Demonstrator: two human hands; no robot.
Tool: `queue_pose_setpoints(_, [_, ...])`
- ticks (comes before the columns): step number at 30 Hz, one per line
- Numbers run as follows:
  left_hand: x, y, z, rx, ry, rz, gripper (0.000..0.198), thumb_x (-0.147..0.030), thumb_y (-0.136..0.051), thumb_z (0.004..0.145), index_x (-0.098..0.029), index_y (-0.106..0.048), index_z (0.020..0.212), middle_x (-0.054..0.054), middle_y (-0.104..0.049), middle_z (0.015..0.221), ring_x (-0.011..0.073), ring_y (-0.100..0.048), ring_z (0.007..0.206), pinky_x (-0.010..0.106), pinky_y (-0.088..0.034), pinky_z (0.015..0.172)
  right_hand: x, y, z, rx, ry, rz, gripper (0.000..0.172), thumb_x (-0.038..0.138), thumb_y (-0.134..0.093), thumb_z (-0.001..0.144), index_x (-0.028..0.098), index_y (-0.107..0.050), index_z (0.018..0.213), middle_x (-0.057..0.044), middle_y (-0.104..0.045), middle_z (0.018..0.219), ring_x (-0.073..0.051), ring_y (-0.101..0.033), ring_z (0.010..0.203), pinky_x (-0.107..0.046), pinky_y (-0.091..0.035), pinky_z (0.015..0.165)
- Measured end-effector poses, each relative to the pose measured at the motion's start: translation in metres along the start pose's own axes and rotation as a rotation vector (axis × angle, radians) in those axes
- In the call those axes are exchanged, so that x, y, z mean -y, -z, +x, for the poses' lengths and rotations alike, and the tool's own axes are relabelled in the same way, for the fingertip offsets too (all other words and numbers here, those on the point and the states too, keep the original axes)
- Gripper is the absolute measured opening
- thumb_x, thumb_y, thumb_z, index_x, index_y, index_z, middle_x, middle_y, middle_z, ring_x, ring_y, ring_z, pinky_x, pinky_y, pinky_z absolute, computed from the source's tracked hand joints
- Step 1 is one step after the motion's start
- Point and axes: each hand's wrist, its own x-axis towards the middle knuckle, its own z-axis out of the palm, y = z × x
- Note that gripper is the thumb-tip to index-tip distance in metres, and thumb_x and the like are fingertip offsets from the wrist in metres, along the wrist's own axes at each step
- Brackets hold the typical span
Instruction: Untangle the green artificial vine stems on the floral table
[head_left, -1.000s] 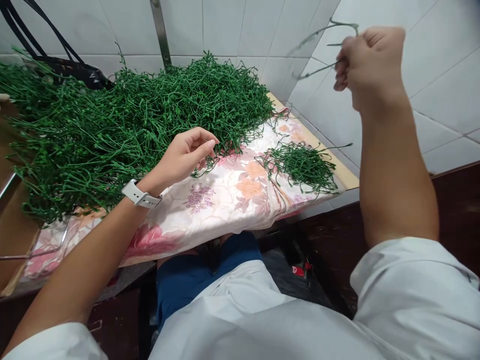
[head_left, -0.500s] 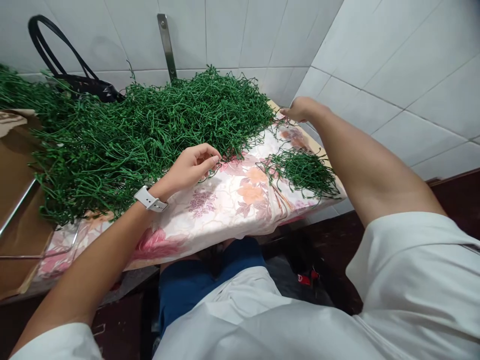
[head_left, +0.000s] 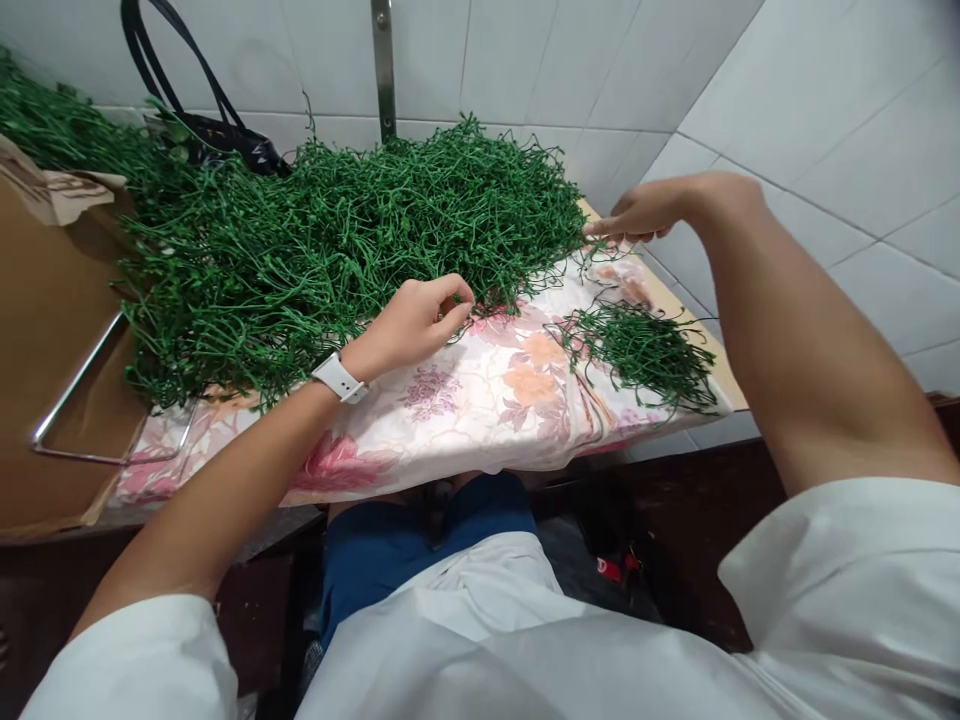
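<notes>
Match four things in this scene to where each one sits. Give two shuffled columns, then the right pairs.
Things:
1. White strap watch
2. Small pile of thin green stems
3. Black handbag with looped handles
4. Brown cardboard sheet

Places:
A. On the pink-and-white flowered cloth
B. Behind the large heap of thin green stems, by the white tiled wall
C. Around the left wrist
D. At the far left, beside the large heap

Pairs: 1-C, 2-A, 3-B, 4-D

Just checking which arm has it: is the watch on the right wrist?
No, the white smartwatch is on the left wrist, and the right wrist is bare.
</notes>
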Motion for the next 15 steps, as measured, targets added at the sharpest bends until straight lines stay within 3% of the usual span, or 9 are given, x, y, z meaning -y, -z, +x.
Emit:
queue_pose_setpoints(5, [0.001, -0.008, -0.003, 0.170, -0.074, 0.318, 0.023, -0.018, -0.048, 0.097, -0.017, -0.070, 0.105, 0.007, -0.073, 0.083, 0.0173, -0.058, 0.067, 0.030, -0.028, 0.064, 0.057, -0.021, -0.014, -0.076, 0.161, 0.010, 0.047, 0.065, -0.060, 0.097, 0.020, -0.074, 0.099, -0.010, -0.072, 0.087, -0.027, -0.066, 0.097, -0.038, -0.046, 0.088])
queue_pose_setpoints(9, [0.003, -0.013, -0.005, 0.254, -0.120, 0.408, 0.022, -0.020, -0.047, 0.098, -0.017, -0.068, 0.104, 0.008, -0.073, 0.083, 0.0187, -0.057, 0.066, 0.032, -0.024, 0.061, 0.085, -0.037, -0.015, -0.136, 0.271, -0.067, 0.029, 0.048, -0.060, 0.097, 0.022, -0.070, 0.089, -0.007, -0.067, 0.081, -0.025, -0.063, 0.085, -0.037, -0.044, 0.082])
queue_pose_setpoints(12, [0.004, -0.012, -0.005, 0.259, -0.095, 0.428, 0.024, -0.020, -0.047, 0.099, -0.017, -0.069, 0.106, 0.010, -0.075, 0.086, 0.0196, -0.059, 0.068, 0.032, -0.024, 0.062, 0.089, -0.030, -0.016, -0.262, 0.287, -0.012, 0.026, 0.042, -0.055, 0.100, 0.021, -0.064, 0.088, -0.007, -0.063, 0.081, -0.022, -0.055, 0.079, -0.037, -0.042, 0.078])
queue_pose_setpoints(15, [0.003, -0.009, -0.004, 0.227, -0.065, 0.428, 0.026, -0.021, -0.047, 0.100, -0.017, -0.071, 0.108, 0.010, -0.075, 0.088, 0.0200, -0.062, 0.072, 0.031, -0.026, 0.063, 0.095, -0.009, -0.023, -0.432, 0.264, 0.210, 0.033, 0.055, -0.055, 0.101, 0.024, -0.059, 0.091, -0.008, -0.062, 0.084, -0.020, -0.049, 0.077, -0.037, -0.043, 0.075])
